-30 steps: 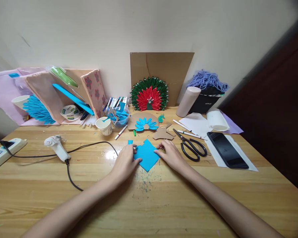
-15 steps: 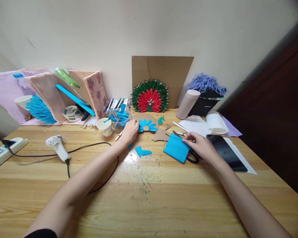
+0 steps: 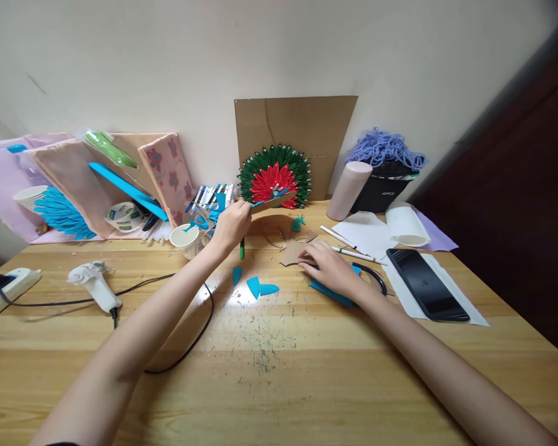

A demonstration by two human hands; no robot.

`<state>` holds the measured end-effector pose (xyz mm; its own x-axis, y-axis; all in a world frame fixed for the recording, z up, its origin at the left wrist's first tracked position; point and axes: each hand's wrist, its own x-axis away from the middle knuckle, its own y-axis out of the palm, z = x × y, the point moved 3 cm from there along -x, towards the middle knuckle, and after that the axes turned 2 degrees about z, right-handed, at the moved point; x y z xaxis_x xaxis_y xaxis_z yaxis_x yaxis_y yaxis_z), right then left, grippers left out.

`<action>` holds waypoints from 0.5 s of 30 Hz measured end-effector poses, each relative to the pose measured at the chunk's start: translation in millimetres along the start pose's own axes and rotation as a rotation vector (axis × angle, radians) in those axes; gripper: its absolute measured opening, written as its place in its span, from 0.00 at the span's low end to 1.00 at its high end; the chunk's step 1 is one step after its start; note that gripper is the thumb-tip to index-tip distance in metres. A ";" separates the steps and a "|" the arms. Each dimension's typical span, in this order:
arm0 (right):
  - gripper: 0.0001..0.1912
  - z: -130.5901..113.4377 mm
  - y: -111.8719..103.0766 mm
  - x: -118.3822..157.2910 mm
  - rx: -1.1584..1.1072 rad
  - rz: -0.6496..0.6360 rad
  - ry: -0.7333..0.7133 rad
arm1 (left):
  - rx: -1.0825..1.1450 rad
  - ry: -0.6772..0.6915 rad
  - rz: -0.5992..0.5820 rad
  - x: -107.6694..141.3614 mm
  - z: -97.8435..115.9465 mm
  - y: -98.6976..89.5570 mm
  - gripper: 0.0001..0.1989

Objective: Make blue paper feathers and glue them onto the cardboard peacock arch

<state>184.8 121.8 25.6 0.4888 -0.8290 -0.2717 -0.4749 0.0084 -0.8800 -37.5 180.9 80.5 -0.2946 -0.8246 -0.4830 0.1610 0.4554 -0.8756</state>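
Note:
My left hand [image 3: 233,224] is closed on the edge of a cardboard disc [image 3: 276,202], raised off the table and seen almost edge-on. Blue petals show along its upper face. My right hand [image 3: 325,263], fingers apart and curved down, is over a cardboard scrap [image 3: 291,253]; whether the fingertips touch it I cannot tell. Beneath that hand, a folded blue sheet [image 3: 330,293] is mostly covered, next to black scissor handles [image 3: 376,277]. Blue cut pieces [image 3: 268,289] lie between the hands. A small green cutout [image 3: 297,223] lies beyond the scrap.
A red and green petal fan [image 3: 274,176] leans on a cardboard sheet [image 3: 297,124]. On the left are a glue gun [image 3: 95,285] with its cable, a paper cup [image 3: 186,240] and pink boxes [image 3: 162,173]. A phone [image 3: 428,285], white pens [image 3: 339,238] and a tumbler [image 3: 350,191] are at right.
My left hand has lifted the petalled cardboard disc off the table and tilted it. My right hand has moved left from the blue sheet's edge to above the cardboard scrap. The view has shifted slightly.

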 end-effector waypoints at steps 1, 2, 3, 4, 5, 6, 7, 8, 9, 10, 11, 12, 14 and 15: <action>0.04 -6.9 3.5 -0.3 -0.041 -0.002 -0.002 | 0.007 0.014 0.012 3.1 1.6 1.3 0.11; 0.05 -14.9 7.7 0.3 -0.089 -0.012 -0.016 | 0.015 0.034 0.019 7.1 3.5 4.4 0.11; 0.08 -23.0 12.7 1.6 -0.126 -0.030 -0.021 | 0.024 0.060 0.023 11.8 5.5 8.9 0.11; 0.11 -30.6 18.1 3.2 -0.147 -0.053 -0.010 | 0.031 0.087 0.024 16.8 7.5 14.8 0.11; 0.14 -37.8 23.5 4.9 -0.161 -0.076 -0.001 | 0.046 0.125 0.022 21.8 9.7 21.3 0.12; 0.16 -44.0 28.5 6.5 -0.164 -0.094 0.011 | 0.066 0.165 0.013 26.5 11.7 28.3 0.12; 0.16 -48.8 32.8 8.0 -0.163 -0.102 0.028 | 0.083 0.190 0.002 30.6 13.2 35.0 0.13; 0.15 -52.2 36.1 9.2 -0.162 -0.100 0.044 | 0.098 0.198 -0.012 34.0 13.9 40.8 0.13; 0.12 -54.3 38.5 10.3 -0.162 -0.093 0.055 | 0.112 0.194 -0.029 36.8 14.2 45.3 0.14; 0.10 -55.1 40.1 11.2 -0.163 -0.082 0.062 | 0.128 0.181 -0.039 39.2 14.2 47.9 0.14; 0.07 -54.9 41.1 12.1 -0.167 -0.069 0.064 | 0.147 0.164 -0.043 41.7 14.3 48.3 0.14; 0.05 -53.8 41.7 12.9 -0.172 -0.056 0.063 | 0.171 0.145 -0.038 44.7 14.7 46.5 0.14; 0.04 -50.2 42.2 14.8 -0.193 -0.025 0.061 | 0.240 0.102 0.001 53.6 17.5 36.8 0.14; 0.04 -48.2 42.2 15.9 -0.215 -0.007 0.061 | 0.282 0.077 0.021 60.1 20.2 30.1 0.13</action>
<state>137.3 82.0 2.9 0.4501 -0.8613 -0.2359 -0.6200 -0.1113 -0.7767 -31.3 138.2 25.1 -0.3569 -0.7833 -0.5090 0.4201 0.3521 -0.8364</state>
